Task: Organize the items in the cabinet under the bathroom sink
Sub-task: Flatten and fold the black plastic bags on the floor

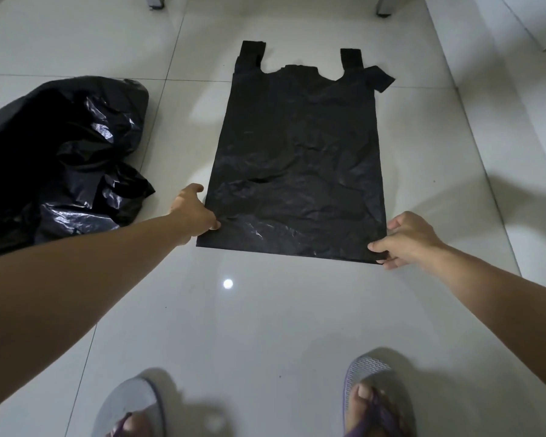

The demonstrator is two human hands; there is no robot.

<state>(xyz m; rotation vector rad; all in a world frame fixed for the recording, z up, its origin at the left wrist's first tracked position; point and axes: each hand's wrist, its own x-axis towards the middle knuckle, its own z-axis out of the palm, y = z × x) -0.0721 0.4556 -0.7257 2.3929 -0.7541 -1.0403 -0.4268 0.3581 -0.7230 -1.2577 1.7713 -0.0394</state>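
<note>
A black plastic carrier bag [300, 159] lies spread flat on the pale tiled floor, its two handles pointing away from me. My left hand [193, 212] pinches the bag's near left corner. My right hand [405, 239] pinches the near right corner, thumb on top and fingers under the edge. The bag's bottom edge stretches straight between the two hands.
A crumpled heap of black plastic bags [60, 159] lies on the floor at the left. Two metal legs [154, 0] stand at the far edge, with a white wall base [536, 29] at the right. My feet in grey flip-flops [371, 395] are at the bottom.
</note>
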